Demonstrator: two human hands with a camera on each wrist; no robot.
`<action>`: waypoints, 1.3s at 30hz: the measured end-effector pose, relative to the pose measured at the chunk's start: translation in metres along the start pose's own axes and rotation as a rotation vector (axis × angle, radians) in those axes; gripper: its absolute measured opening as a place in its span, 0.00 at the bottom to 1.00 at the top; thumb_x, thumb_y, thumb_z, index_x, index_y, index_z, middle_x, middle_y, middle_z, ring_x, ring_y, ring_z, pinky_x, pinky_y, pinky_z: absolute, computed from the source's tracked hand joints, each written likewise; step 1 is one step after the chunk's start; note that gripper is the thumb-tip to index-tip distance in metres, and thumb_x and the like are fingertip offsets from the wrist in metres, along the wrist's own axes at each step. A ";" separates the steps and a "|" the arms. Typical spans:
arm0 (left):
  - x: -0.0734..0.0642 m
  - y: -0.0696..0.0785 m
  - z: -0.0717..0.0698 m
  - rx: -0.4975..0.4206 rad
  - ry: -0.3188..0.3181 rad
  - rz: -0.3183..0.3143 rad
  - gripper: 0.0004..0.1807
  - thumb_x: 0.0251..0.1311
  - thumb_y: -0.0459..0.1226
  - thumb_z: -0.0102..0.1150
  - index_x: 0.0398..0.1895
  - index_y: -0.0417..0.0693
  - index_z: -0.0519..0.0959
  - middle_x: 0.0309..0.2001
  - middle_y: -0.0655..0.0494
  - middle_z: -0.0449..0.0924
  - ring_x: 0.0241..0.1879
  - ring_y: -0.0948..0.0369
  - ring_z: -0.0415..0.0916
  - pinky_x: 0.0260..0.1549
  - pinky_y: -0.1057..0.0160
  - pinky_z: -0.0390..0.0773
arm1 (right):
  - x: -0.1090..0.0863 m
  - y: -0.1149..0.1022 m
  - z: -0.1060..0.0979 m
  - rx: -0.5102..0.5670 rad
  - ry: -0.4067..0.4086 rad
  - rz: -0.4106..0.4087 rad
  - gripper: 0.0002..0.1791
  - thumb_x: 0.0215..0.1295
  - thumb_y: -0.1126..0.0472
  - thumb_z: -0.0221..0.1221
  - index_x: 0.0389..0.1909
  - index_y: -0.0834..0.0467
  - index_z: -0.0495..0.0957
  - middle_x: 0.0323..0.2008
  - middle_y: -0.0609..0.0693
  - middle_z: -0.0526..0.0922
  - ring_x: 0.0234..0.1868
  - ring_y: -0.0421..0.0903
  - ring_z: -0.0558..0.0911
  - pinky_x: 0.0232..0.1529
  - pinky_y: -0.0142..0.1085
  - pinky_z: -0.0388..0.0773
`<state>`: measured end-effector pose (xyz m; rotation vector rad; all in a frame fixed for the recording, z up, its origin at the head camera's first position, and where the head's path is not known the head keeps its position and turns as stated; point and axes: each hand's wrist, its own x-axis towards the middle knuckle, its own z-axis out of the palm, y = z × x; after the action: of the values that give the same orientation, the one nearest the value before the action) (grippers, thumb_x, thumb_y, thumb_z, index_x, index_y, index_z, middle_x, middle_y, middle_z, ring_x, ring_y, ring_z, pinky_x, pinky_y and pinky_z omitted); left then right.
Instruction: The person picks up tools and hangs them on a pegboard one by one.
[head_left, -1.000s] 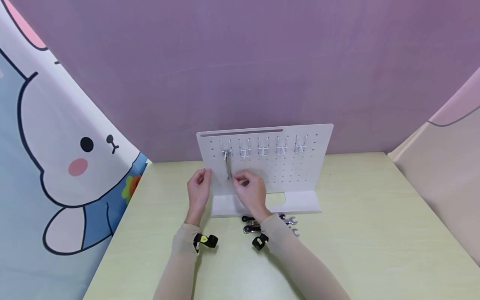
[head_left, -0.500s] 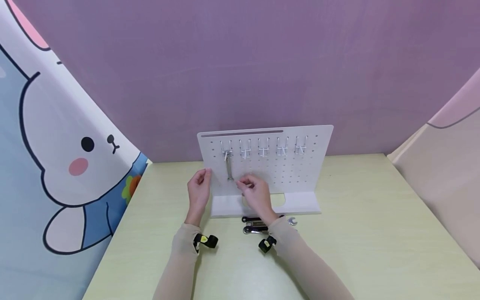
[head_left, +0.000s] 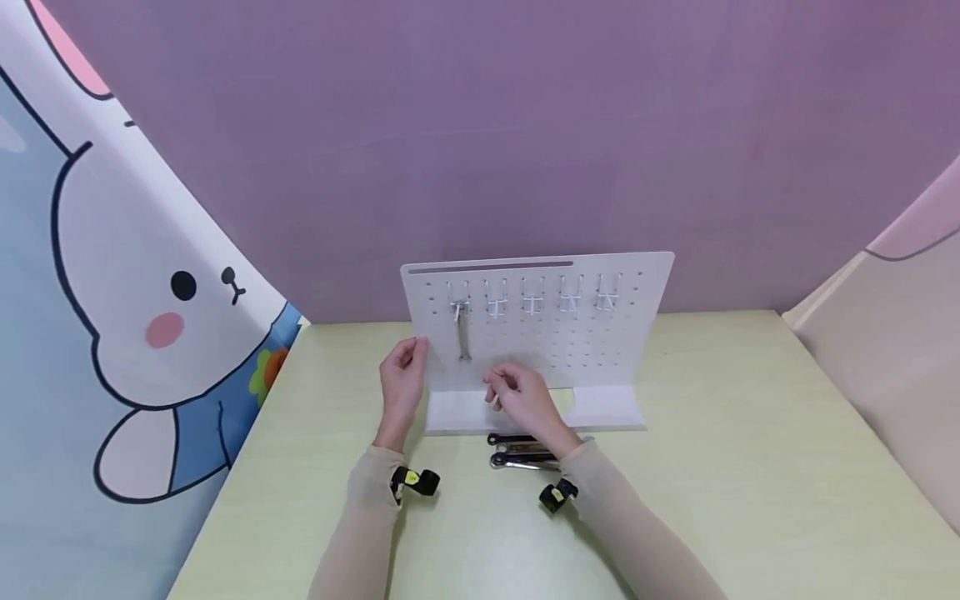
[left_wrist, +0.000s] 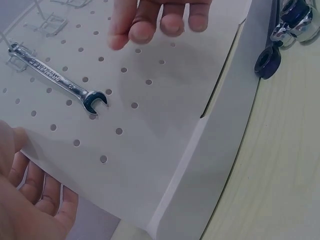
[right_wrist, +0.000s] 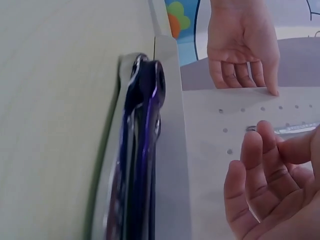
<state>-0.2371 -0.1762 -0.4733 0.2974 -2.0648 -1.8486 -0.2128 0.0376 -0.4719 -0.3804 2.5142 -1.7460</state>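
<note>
A white pegboard (head_left: 525, 350) stands on the table with a row of several wire hooks along its upper part. On the leftmost hook hangs a silver combination wrench (left_wrist: 62, 77), its open jaw end downward. My left hand (head_left: 403, 379) holds the board's left edge, thumb on the front face and fingers behind it. My right hand (head_left: 521, 396) hovers before the board's lower middle, fingers loosely bent and holding nothing. Below that hand, several more wrenches (head_left: 517, 450), black and silver, lie on the table in front of the base, partly hidden by the right wrist.
The pegboard's flat base (head_left: 457, 412) has a cutout in its middle. The light wooden table (head_left: 750, 467) extends to both sides. Behind it hangs a purple backdrop (head_left: 480, 125), with a cartoon-print cloth (head_left: 135, 317) at the left.
My right hand has moved away from the hanging wrench, down and to the right. The wrench stays on its hook, and my left hand keeps its place at the board's edge.
</note>
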 end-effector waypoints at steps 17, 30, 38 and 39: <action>0.000 0.000 -0.001 -0.007 0.006 0.005 0.18 0.77 0.45 0.62 0.54 0.38 0.85 0.54 0.39 0.88 0.48 0.61 0.81 0.46 0.73 0.78 | -0.020 0.019 -0.041 -0.107 0.032 -0.044 0.10 0.74 0.58 0.66 0.46 0.60 0.90 0.31 0.50 0.91 0.31 0.46 0.86 0.31 0.30 0.78; -0.001 0.000 0.000 -0.023 -0.017 0.004 0.18 0.78 0.45 0.60 0.54 0.38 0.85 0.54 0.39 0.88 0.47 0.63 0.80 0.45 0.74 0.78 | -0.038 0.032 -0.057 -0.161 0.011 -0.055 0.03 0.66 0.63 0.72 0.38 0.55 0.93 0.36 0.49 0.93 0.33 0.41 0.84 0.37 0.30 0.81; 0.000 0.001 0.002 -0.015 0.005 0.013 0.18 0.78 0.44 0.61 0.53 0.36 0.85 0.53 0.39 0.88 0.45 0.66 0.80 0.45 0.74 0.77 | -0.047 0.037 -0.064 -0.200 -0.030 -0.050 0.05 0.71 0.64 0.68 0.42 0.60 0.91 0.35 0.49 0.93 0.35 0.43 0.86 0.40 0.30 0.81; 0.000 0.000 0.002 -0.013 0.008 0.014 0.18 0.78 0.44 0.61 0.53 0.36 0.85 0.52 0.39 0.88 0.44 0.67 0.80 0.44 0.74 0.77 | -0.048 0.037 -0.065 -0.213 -0.035 -0.058 0.06 0.72 0.63 0.66 0.43 0.61 0.90 0.35 0.49 0.92 0.36 0.43 0.86 0.40 0.31 0.81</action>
<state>-0.2376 -0.1744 -0.4731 0.2857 -2.0434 -1.8495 -0.1846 0.1201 -0.4874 -0.4948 2.6975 -1.4778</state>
